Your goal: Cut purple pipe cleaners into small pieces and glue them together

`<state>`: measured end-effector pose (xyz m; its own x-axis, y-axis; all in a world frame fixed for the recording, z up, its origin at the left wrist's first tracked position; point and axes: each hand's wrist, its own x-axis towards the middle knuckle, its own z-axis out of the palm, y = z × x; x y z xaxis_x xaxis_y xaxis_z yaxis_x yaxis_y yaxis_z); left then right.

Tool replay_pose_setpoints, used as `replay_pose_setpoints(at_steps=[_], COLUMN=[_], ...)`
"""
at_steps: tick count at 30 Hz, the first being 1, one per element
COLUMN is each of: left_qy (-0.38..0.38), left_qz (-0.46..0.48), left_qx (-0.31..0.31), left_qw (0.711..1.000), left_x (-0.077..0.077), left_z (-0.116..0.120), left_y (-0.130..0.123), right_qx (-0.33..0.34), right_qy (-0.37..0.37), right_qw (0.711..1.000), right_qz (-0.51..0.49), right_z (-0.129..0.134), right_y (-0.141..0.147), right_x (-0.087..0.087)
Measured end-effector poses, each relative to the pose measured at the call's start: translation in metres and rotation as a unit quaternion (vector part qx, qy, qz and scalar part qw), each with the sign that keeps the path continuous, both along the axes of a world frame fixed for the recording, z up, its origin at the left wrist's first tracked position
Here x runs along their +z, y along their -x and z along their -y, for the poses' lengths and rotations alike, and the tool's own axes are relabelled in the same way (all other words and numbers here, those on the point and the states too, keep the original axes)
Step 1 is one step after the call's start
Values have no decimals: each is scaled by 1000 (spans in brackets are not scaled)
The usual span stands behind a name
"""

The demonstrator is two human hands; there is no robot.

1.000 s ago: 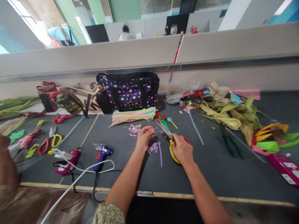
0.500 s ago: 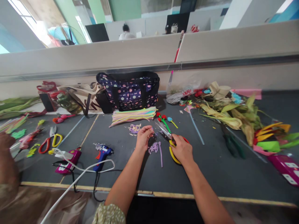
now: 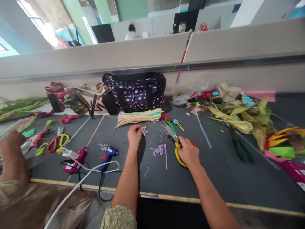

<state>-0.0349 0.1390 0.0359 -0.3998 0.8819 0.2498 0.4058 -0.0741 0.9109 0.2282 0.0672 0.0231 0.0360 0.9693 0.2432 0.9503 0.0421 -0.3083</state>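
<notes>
The left hand (image 3: pixel 134 137) has just swung away from the scissors (image 3: pixel 175 137) and now sits lower-fingered over a small heap of lilac pieces (image 3: pixel 144 130), in front of the bundle of pastel stems (image 3: pixel 139 117). Half a second ago it was raised close to the blades; with the two now well apart, cutting seems to be paused while that hand attends to the heap. The right hand (image 3: pixel 188 151) has hardly shifted: its fingers stay wrapped around the yellow and red handles, the blades pointing away from the person over the worktop (image 3: pixel 214 178). A second lilac heap (image 3: pixel 158 150) lies between the hands, nearer the person, with one longer lilac stem (image 3: pixel 166 160) just beside it. The left fingers are bent and drawn close together, but their tips are turned away and partly covered by the hand, so I cannot tell whether they grip a piece, release one or merely touch the heap. The blades are too blurred to tell how far they part. At the left edge, another person's hand (image 3: pixel 11 142) is cut off and its grip is unclear; the magenta box (image 3: pixel 294 170) runs out of view at the right.
</notes>
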Motion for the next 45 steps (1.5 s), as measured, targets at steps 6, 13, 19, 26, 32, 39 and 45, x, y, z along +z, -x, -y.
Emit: replay_pose_setpoints(at_steps=[6,13,19,26,32,39,45], left_qy=[2,63,73,64,74,77,82], left_qz=[-127,-110,-163,-255,-260,-214,6], left_qx=[-69,-311,-416,-383,-398,-373,-279], left_qw=[990,942,892,886,877,900,957], left_x=[1,2,2,4,2,0,-5], left_z=[4,13,18,24,24,23,15], left_y=[-11,-31,-38,-49,-50,-51,-52], right_qx=[-3,2,4,5,8,8,10], right_qy=[4,4,2,9,8,5,13], right_qw=[1000,1000,1000,1000,1000,1000,1000], right_qz=[0,7,-1,-7,-11,-4,-11], right_z=[0,0,0,0,1,0,0], right_y=[0,-1,-2,0,0,0,0], right_x=[1,-1,-1,1,2,0,2])
